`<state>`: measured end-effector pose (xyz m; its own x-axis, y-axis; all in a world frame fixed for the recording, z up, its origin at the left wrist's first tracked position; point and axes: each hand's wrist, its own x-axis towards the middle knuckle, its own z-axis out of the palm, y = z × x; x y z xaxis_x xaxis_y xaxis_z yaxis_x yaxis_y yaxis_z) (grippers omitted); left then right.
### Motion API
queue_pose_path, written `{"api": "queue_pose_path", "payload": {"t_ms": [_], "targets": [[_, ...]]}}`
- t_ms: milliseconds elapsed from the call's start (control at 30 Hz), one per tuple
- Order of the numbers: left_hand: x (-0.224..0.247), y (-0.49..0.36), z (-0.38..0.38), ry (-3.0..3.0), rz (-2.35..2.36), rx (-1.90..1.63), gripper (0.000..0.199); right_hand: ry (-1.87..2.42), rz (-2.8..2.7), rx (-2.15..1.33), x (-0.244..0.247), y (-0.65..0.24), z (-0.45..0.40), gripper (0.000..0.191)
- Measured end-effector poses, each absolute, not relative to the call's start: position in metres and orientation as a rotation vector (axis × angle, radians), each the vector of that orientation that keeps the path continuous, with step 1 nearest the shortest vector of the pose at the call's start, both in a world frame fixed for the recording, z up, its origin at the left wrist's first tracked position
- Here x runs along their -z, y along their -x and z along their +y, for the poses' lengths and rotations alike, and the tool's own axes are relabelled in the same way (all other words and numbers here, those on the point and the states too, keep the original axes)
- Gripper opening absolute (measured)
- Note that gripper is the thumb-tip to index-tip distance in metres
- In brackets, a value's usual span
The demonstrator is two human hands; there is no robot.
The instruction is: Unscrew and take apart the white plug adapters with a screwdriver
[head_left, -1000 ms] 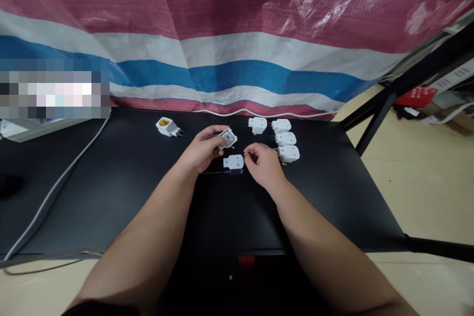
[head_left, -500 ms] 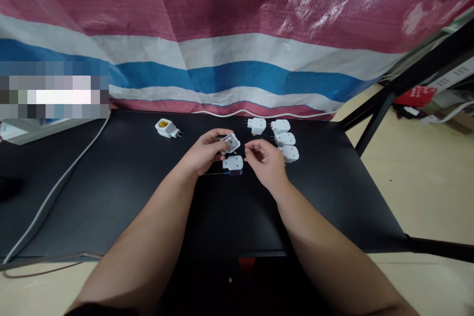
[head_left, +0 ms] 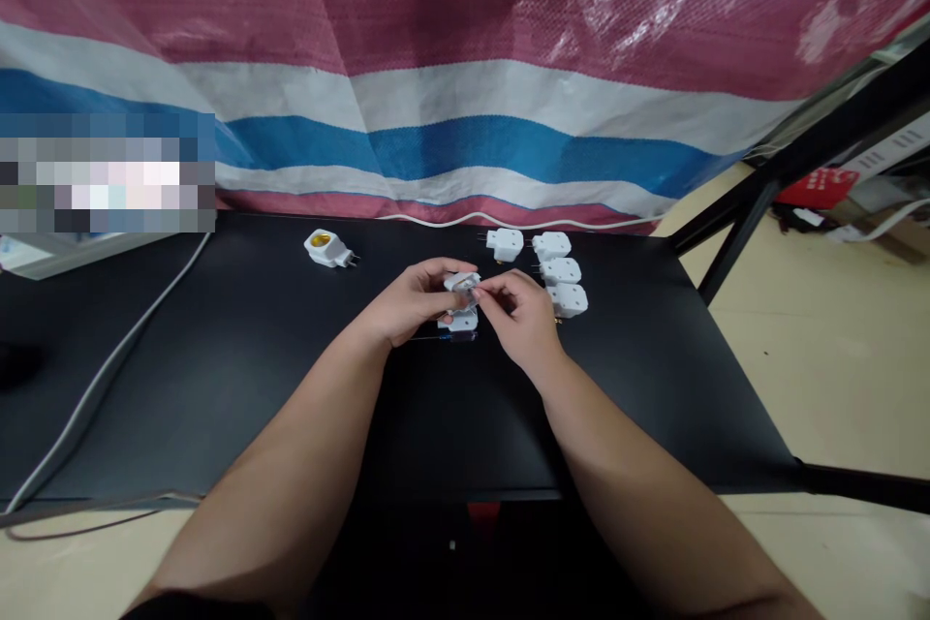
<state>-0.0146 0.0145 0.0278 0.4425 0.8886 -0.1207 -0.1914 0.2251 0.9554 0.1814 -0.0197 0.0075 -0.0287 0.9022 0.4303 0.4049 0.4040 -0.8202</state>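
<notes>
My left hand [head_left: 418, 300] is closed around an opened white plug-in lamp socket housing [head_left: 463, 281], its hollow inside facing up. The fingertips of my right hand [head_left: 519, 310] are pinched together at the housing's right edge; whatever they hold is too small to make out. Beneath the housing, partly covered, a flat white cover piece [head_left: 463, 321] with small holes lies on the table. Just in front of it rests a screwdriver [head_left: 459, 336] with a thin shaft and a clear bluish handle.
Several white plug-in sockets stand to the right, among them one at the back [head_left: 505, 243] and one near my right hand [head_left: 568, 299]. Another socket [head_left: 328, 249] with a yellowish opening lies at left. A white cable [head_left: 108, 378] crosses the black table [head_left: 239, 349]. Striped sheeting hangs behind.
My right hand's pinched fingertips have moved left onto the housing. My left hand has shifted slightly right with the housing, now covering part of the cover piece.
</notes>
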Motion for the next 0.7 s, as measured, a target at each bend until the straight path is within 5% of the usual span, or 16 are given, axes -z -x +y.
{"api": "queue_pose_path", "payload": {"t_ms": [333, 533, 700], "targets": [[-0.029, 0.016, 0.015, -1.079, 0.763, -0.893, 0.046, 1.168, -1.383, -0.907, -0.004, -0.179, -0.016, 0.025], [-0.026, 0.02, 0.023, -0.853, 0.917, -1.016, 0.057, 1.298, -1.645, -0.584, -0.005, -0.184, -0.02, 0.004], [-0.026, 0.021, 0.025, -0.81, 0.956, -0.998, 0.061, 1.355, -1.799, -0.419, 0.003, -0.185, -0.021, 0.024]]}}
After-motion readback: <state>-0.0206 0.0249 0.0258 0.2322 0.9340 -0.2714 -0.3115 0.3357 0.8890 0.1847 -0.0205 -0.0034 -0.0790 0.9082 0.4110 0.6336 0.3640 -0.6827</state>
